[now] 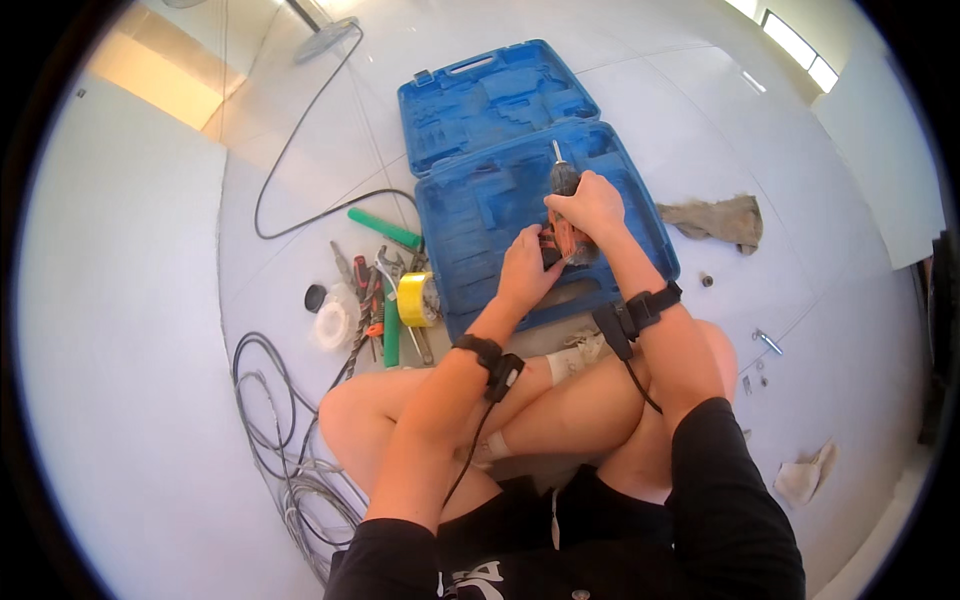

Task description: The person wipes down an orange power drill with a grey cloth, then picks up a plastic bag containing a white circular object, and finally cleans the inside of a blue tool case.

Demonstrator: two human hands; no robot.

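Observation:
A cordless drill [564,232] with an orange and black body lies over the lower half of an open blue plastic tool case [465,225], its chuck and a metal bit pointing away from me. My right hand [596,206] is closed around the drill's body just behind the chuck. Lower down, my left hand [527,266] grips the black and orange battery end or handle; the fingers hide which part. The case's lid [499,97] lies folded back on the floor, with moulded hollows in it.
Left of the case lie a yellow tape roll [415,299], an adjustable wrench [391,268], a long drill bit [362,322] and green tubes [385,229]. Coiled cables [262,420] are at lower left. A brown cloth [720,221] and small metal parts [768,342] lie to the right.

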